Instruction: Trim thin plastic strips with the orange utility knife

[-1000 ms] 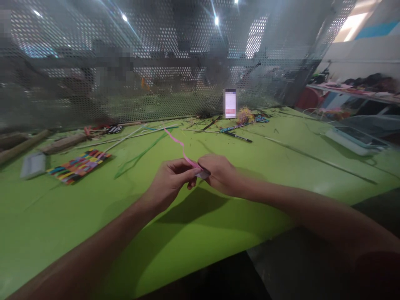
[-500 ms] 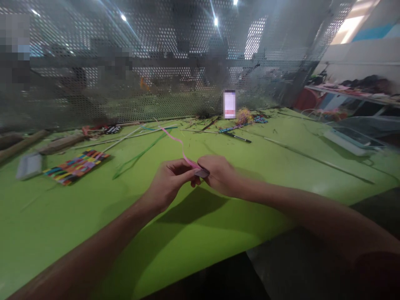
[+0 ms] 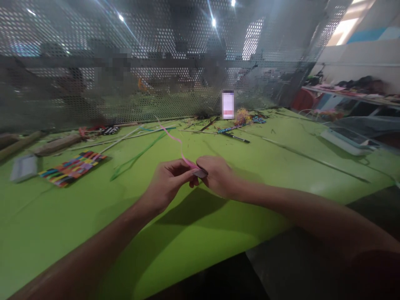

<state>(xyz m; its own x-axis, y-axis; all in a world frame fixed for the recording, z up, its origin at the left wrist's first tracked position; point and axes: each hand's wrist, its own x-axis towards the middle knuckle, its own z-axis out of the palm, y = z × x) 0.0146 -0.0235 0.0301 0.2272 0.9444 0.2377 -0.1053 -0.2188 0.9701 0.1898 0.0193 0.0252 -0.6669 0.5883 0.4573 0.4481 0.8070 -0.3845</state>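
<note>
Over the middle of the green table, my left hand (image 3: pixel 164 183) is closed, its thumb and fingers pinching a thin pink strip (image 3: pixel 180 143). The strip's loose end runs up and away toward the back of the table. Close against it, my right hand (image 3: pixel 218 175) is curled into a fist around a flat grey blade-like piece (image 3: pixel 201 173), which shows between the two hands at the strip's near end. Most of this piece is hidden in the fingers, so its exact kind is unclear.
A colourful woven mat (image 3: pixel 73 168) lies left, beside a pale block (image 3: pixel 24 167) and a looped green strip (image 3: pixel 137 156). Farther back are a black pen (image 3: pixel 236 137) and an upright phone-like screen (image 3: pixel 228 104). Right are a long thin stick (image 3: pixel 312 158) and a white tray (image 3: pixel 339 142). Perforated mesh (image 3: pixel 175 91) stands behind.
The view has shifted very slightly. Both hands keep nearly the same pose, still holding the pink strip and the grey piece.
</note>
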